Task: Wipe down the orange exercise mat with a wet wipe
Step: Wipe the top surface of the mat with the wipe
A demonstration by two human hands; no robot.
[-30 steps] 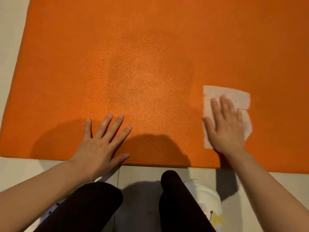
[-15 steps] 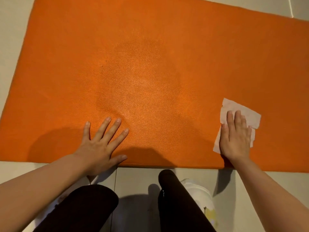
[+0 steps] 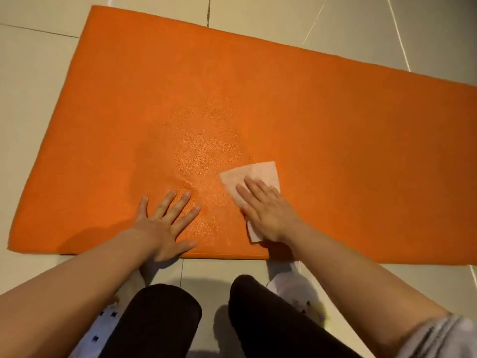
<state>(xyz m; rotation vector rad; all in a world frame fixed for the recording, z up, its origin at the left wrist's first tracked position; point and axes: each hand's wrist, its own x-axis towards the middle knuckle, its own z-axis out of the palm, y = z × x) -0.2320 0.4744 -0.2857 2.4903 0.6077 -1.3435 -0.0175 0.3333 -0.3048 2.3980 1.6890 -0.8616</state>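
1. The orange exercise mat lay flat on the tiled floor, its near long edge just in front of the person's knees.
2. The wet wipe rested on the mat near that front edge, roughly midway along the visible length, with one corner pointing left and its far edge free of the fingers.
3. The right hand pressed flat on the wipe, fingers straight and close together, covering the wipe's near part; a small corner showed below the heel of the hand.
4. The left hand lay flat on the bare mat just left of the wipe, fingers spread, palm down, not touching the wipe.
5. A paler, grainy sheen marked the mat surface between and beyond the two hands.
6. A grey sleeve showed at the lower right.
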